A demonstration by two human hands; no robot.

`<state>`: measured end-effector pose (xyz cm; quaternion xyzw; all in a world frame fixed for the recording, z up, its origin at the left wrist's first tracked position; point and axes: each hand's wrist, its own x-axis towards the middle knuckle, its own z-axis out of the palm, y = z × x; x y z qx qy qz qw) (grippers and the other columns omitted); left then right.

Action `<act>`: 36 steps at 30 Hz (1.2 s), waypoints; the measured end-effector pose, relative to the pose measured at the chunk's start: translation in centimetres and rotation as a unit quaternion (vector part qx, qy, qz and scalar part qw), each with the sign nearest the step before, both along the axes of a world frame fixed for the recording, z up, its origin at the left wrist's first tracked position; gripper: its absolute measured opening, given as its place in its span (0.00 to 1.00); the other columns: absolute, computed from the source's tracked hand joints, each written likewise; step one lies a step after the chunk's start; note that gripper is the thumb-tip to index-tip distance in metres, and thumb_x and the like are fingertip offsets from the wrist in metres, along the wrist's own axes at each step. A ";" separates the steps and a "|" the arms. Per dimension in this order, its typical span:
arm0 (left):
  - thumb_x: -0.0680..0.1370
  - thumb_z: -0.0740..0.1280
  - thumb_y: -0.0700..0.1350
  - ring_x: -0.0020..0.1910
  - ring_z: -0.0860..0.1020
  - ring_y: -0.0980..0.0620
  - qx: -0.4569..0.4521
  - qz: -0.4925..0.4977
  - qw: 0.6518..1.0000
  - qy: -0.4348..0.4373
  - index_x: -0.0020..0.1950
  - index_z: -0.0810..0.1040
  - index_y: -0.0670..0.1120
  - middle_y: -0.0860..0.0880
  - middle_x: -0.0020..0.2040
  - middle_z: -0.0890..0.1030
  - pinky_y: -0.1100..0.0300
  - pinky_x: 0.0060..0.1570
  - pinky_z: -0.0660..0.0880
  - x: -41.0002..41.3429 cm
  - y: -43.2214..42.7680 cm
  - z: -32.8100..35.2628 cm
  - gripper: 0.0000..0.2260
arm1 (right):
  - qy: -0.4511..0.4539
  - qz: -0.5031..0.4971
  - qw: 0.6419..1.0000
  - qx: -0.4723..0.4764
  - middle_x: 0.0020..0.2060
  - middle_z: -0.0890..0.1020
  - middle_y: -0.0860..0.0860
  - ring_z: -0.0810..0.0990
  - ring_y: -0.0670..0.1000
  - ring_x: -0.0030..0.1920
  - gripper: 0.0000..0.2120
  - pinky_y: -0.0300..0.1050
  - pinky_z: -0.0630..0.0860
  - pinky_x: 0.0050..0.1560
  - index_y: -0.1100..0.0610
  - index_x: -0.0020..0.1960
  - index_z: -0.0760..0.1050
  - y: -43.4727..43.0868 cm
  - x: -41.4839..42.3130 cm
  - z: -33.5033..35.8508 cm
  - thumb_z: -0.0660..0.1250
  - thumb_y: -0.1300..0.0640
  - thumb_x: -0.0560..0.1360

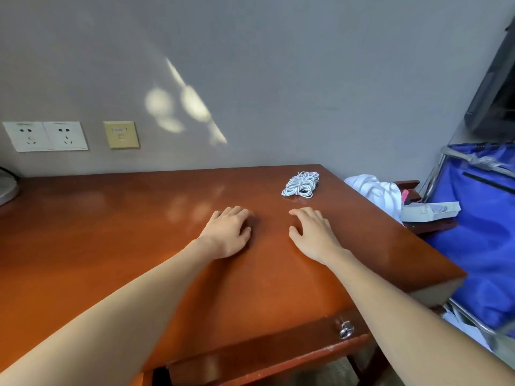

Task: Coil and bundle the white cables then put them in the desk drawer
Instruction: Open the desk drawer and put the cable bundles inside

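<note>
We rest our left hand (227, 232) and right hand (313, 234) flat on the tabletop (111, 232), fingers relaxed, holding nothing. White cables (301, 184) sit tangled near the far right corner. Probably light and floppy, so grab mid-bundle.

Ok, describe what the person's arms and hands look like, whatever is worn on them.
Nothing is worn. The left hand and right hand are ungloved, with no ring visible, and the wrists carry no watch or bracelet. The left arm and right arm are bare to the frame's edge, with no sleeve in view.
</note>
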<state>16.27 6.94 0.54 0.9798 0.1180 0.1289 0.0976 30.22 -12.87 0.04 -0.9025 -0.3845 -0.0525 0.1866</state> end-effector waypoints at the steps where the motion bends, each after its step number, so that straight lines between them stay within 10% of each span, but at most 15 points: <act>1: 0.84 0.58 0.50 0.73 0.68 0.48 -0.002 -0.003 1.000 -0.001 0.76 0.68 0.51 0.51 0.73 0.71 0.51 0.71 0.60 0.8 0.0 -0.1 0.19 | 0.002 -0.004 1.000 0.002 0.74 0.69 0.48 0.66 0.51 0.73 0.22 0.51 0.61 0.75 0.50 0.77 0.66 0.2 0.6 -0.1 0.59 0.50 0.84; 19: 0.84 0.57 0.53 0.71 0.67 0.49 -0.024 -0.006 0.999 -0.030 0.74 0.71 0.53 0.52 0.72 0.72 0.48 0.71 0.59 11.7 0.6 -1.2 0.18 | 0.015 -0.099 0.995 0.005 0.77 0.64 0.54 0.61 0.57 0.77 0.30 0.56 0.58 0.77 0.56 0.81 0.56 2.6 10.3 -0.3 0.57 0.46 0.84; 30: 0.84 0.57 0.55 0.80 0.58 0.51 -0.042 -0.028 0.998 -0.030 0.82 0.61 0.56 0.55 0.82 0.60 0.47 0.75 0.54 16.5 1.2 -1.4 0.25 | -0.013 -0.033 0.997 0.072 0.66 0.70 0.45 0.65 0.50 0.69 0.19 0.50 0.64 0.73 0.43 0.71 0.74 3.6 13.3 -1.0 0.61 0.51 0.81; 36: 0.83 0.60 0.54 0.67 0.71 0.50 -0.045 -0.001 0.994 -0.104 0.69 0.72 0.54 0.54 0.65 0.77 0.49 0.68 0.62 16.4 1.5 -1.5 0.15 | -0.041 -0.019 0.998 0.038 0.82 0.59 0.46 0.51 0.48 0.82 0.28 0.53 0.52 0.79 0.49 0.81 0.61 4.2 14.0 -0.8 0.59 0.54 0.81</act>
